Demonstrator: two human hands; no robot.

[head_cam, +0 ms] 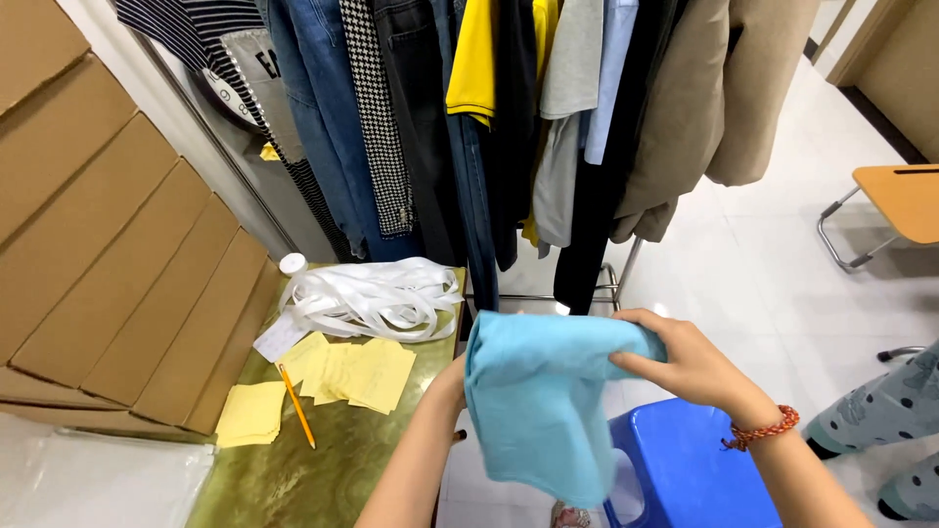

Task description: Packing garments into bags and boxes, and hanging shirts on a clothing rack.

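Both hands work a light-blue cloth (533,401): right hand (685,364) fingers pinch its top edge; left hand (452,376) sits behind it, grip unseen. Mid-fold, likely; next needs edges aligned.

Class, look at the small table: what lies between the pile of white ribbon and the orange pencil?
In the head view, loose yellow paper slips lie between the white ribbon and the orange pencil, fanned across the greenish-gold table.

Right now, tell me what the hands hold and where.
Both hold a light blue garment: the right hand grips its top edge; the left hand is mostly hidden behind its left side.
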